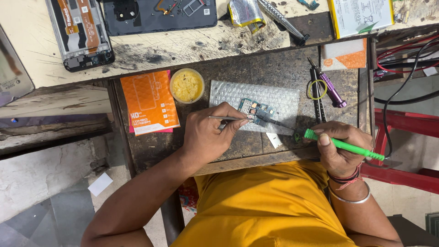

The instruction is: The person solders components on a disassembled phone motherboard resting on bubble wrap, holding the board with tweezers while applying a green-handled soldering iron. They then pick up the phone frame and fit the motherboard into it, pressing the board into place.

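Note:
A small blue circuit board (256,111) lies on a sheet of bubble wrap (283,98) on the dark work surface. My left hand (211,135) pinches thin metal tweezers (226,118) whose tips reach the board's left edge. My right hand (340,146) grips a green-handled soldering iron (345,145); its dark tip (276,123) touches the board's lower right side.
A round pot of yellow paste (187,85) and an orange packet (149,102) lie left of the bubble wrap. A purple screwdriver (331,89) and black tool lie right. Opened phones (80,32), a battery (360,16) and cables (402,55) fill the far bench.

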